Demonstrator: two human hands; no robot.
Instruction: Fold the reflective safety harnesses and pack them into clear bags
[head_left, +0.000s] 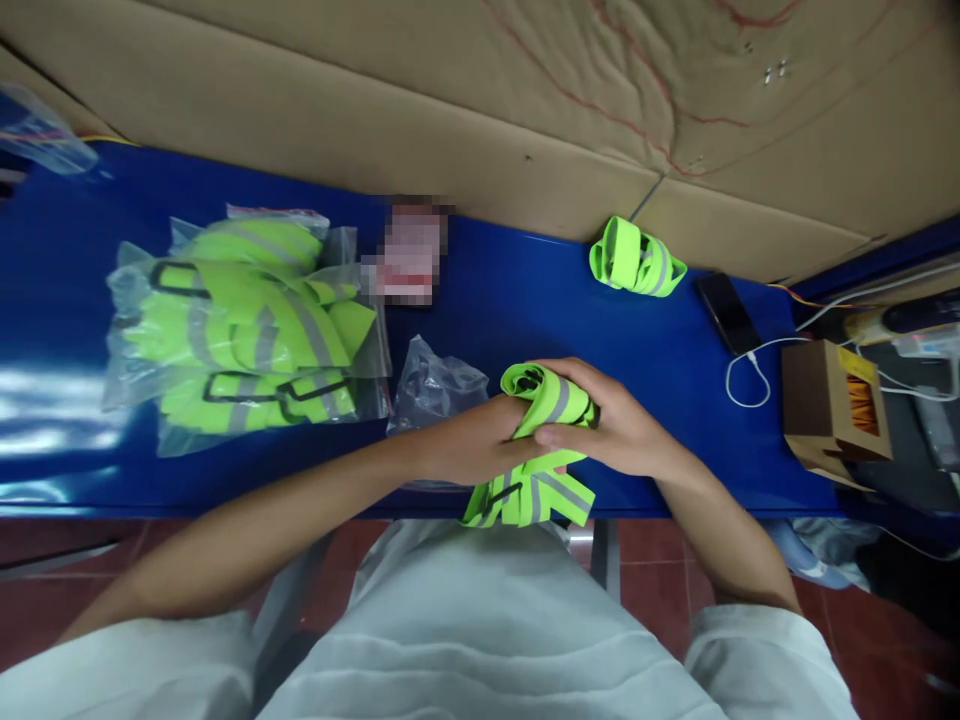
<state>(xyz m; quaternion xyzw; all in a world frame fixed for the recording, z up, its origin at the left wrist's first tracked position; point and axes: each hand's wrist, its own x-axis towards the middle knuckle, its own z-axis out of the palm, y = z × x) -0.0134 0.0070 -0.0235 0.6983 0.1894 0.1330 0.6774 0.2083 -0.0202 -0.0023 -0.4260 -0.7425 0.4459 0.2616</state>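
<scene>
At the near edge of a blue table [525, 310], a person's two hands close around a folded neon-yellow reflective vest [536, 440]. The left hand [476, 440] grips the bundle from one side, fingers curled into the fabric; the right hand [615, 425] wraps over its top, thumb pressed against the grey reflective strip. The vest's loose end hangs over the table's edge just below the hands. Just left of the held vest lies an empty clear plastic bag [435, 385], and farther left a pile of bagged vests [247, 330]. Beyond the held vest, near the cardboard wall [450, 120], sits a rolled vest [636, 258]. Well to its right lie a dark phone [726, 312] on a white cable and a small cardboard box [832, 405].
</scene>
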